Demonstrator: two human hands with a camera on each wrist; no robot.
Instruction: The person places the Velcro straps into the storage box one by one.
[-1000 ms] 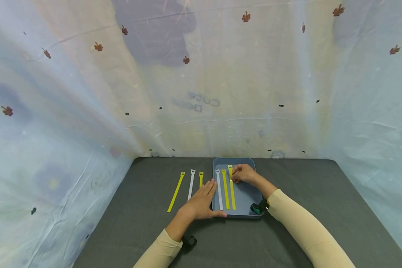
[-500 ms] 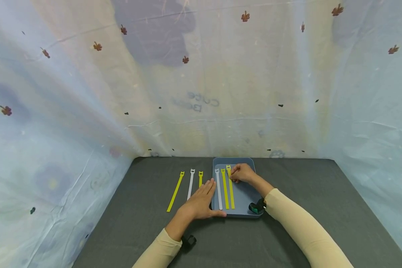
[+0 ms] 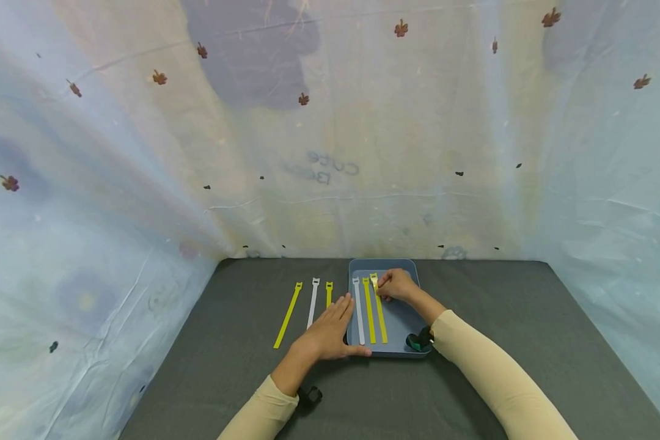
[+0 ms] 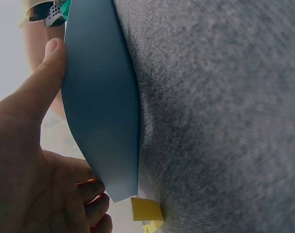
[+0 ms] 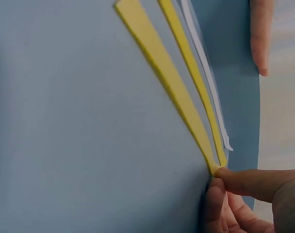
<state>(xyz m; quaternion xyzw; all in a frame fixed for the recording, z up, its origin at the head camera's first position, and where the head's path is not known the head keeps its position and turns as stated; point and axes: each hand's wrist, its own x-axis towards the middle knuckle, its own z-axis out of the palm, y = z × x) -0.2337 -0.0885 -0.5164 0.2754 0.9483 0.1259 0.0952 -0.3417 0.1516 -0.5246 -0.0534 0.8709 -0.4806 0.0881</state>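
My right hand [image 3: 397,285] pinches a yellow cable tie [image 5: 174,92] near its slotted head between thumb and fingers. This tie lies slightly slanted on the tray's floor, rightmost of three. Left of it in the head view are another yellow cable tie [image 3: 369,311] and a white cable tie [image 3: 359,315], both lengthwise in the blue-grey tray [image 3: 382,264]. My left hand [image 3: 330,333] rests against the tray's left side with straight fingers, its thumb at the near rim. In the left wrist view, thumb and fingertips are right at the tray wall [image 4: 101,97].
Left of the tray on the dark grey table [image 3: 209,379] lie a yellow tie [image 3: 288,315], a white tie [image 3: 313,302] and another yellow tie [image 3: 329,293]. The left hand partly covers the last two. A patterned curtain [image 3: 286,153] hangs behind the table.
My right hand has edged slightly left, and the head of the pinched yellow cable tie has shifted left toward the neighbouring yellow tie. The left hand has kept its place.
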